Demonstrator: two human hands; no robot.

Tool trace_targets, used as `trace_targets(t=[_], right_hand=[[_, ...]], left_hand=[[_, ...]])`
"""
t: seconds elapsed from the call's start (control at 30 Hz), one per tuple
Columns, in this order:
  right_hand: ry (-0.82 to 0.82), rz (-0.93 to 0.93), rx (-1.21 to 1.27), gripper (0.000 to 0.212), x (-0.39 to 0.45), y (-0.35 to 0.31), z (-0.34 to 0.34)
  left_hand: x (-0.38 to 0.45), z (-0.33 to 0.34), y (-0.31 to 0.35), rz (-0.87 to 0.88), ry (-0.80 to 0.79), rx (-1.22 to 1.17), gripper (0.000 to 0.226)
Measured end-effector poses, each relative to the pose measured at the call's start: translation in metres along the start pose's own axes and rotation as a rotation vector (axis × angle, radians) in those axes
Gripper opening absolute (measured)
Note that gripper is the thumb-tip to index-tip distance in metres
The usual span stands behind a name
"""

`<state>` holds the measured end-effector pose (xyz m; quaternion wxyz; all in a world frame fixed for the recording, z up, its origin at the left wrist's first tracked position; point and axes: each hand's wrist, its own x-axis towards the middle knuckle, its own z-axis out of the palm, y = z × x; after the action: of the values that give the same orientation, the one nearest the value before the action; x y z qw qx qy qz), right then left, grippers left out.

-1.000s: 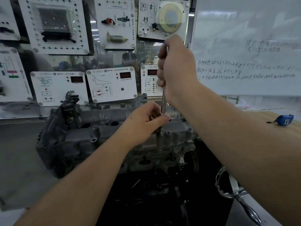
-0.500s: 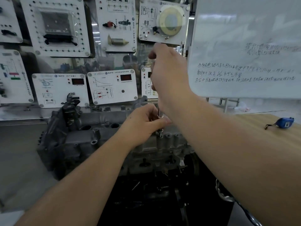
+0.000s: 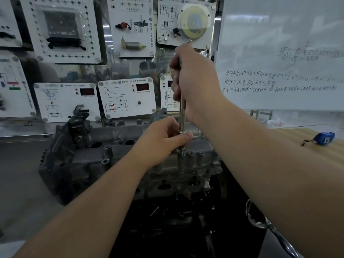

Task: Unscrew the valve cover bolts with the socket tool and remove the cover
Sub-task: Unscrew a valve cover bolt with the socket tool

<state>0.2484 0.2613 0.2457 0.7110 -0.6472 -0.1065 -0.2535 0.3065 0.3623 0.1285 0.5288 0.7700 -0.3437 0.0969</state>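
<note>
Right hand regripped lower on socket tool, bolt hidden.

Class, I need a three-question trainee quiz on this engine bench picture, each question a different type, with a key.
1. True or false: the right hand grips the socket tool high on its shaft.
2. What does the left hand pinch? A) the tool's lower end B) the blue tape measure C) a loose bolt
3. Fill in: the tool stands nearly ____ over the valve cover.

Key: 1 true; 2 A; 3 upright.
</note>
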Motion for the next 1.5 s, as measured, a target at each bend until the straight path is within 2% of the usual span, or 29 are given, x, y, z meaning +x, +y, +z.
trace_targets(t=[0.07, 0.17, 0.27, 0.33, 0.37, 0.43, 0.53, 0.63, 0.7, 0.77, 0.83, 0.9, 0.97, 1.1, 1.2, 1.3, 1.37, 1.43, 1.5], right_hand=[[0.013, -0.009, -0.023, 0.023, -0.002, -0.002, 0.003], [0.011, -0.022, 0.011, 0.031, -0.004, -0.002, 0.002], [-0.112, 0.029, 0.069, 0.045, -0.003, -0.004, -0.001], [-0.211, 0.064, 0.080, 0.049, -0.003, -0.005, -0.002], [-0.211, 0.068, 0.072, 0.048, -0.003, -0.004, -0.002], [-0.095, 0.018, -0.007, 0.041, -0.004, -0.002, 0.000], [0.103, -0.078, -0.063, 0.019, -0.006, -0.003, 0.003], [0.151, -0.059, -0.002, 0.023, -0.005, -0.001, 0.001], [0.110, -0.065, 0.040, 0.031, -0.004, 0.001, -0.002], [-0.039, -0.027, 0.114, 0.040, -0.002, 0.002, -0.006], [-0.206, 0.015, 0.171, 0.045, 0.000, 0.000, -0.010], [-0.270, 0.034, 0.192, 0.046, 0.001, -0.001, -0.013], [-0.235, 0.065, 0.193, 0.045, 0.001, 0.001, -0.012], [-0.075, 0.058, 0.099, 0.038, 0.000, 0.005, -0.006], [-0.035, 0.006, 0.052, 0.029, -0.001, 0.002, -0.001], [-0.056, 0.018, 0.103, 0.036, 0.000, -0.001, -0.003], [-0.141, 0.050, 0.147, 0.042, 0.002, -0.002, -0.007], [-0.210, 0.072, 0.150, 0.045, 0.003, -0.002, -0.011], [-0.202, 0.087, 0.151, 0.045, 0.003, -0.001, -0.011]], left_hand=[[0.001, 0.001, -0.001, 0.009, 0.034, 0.028, 0.034], [0.000, -0.001, -0.002, -0.011, -0.045, -0.043, 0.032], [-0.004, -0.007, -0.001, -0.008, -0.137, -0.076, 0.024], [-0.006, -0.008, 0.000, -0.007, -0.149, -0.068, 0.024], [-0.005, -0.007, 0.000, -0.008, -0.139, -0.061, 0.024], [-0.004, -0.004, 0.003, -0.021, -0.093, -0.043, 0.031], [-0.002, 0.002, 0.005, -0.017, -0.009, 0.093, 0.048], [-0.002, 0.003, 0.007, -0.010, -0.015, 0.133, 0.046], [-0.004, -0.001, 0.007, -0.024, -0.085, 0.045, 0.039], [-0.006, -0.005, 0.007, -0.029, -0.139, -0.015, 0.025], [-0.007, -0.006, 0.006, -0.013, -0.141, -0.032, 0.014], [-0.006, -0.005, 0.005, -0.010, -0.115, -0.035, 0.011], [-0.005, -0.001, 0.005, -0.018, -0.078, -0.024, 0.008], [-0.003, 0.003, 0.006, 0.006, 0.038, 0.088, 0.038], [-0.004, 0.002, 0.006, 0.011, 0.054, 0.091, 0.035], [-0.005, -0.002, 0.005, -0.008, -0.066, -0.035, 0.028], [-0.007, -0.005, 0.005, -0.003, -0.129, -0.062, 0.026], [-0.007, -0.006, 0.004, 0.007, -0.131, -0.046, 0.022], [-0.006, -0.004, 0.004, 0.008, -0.100, -0.025, 0.018]])
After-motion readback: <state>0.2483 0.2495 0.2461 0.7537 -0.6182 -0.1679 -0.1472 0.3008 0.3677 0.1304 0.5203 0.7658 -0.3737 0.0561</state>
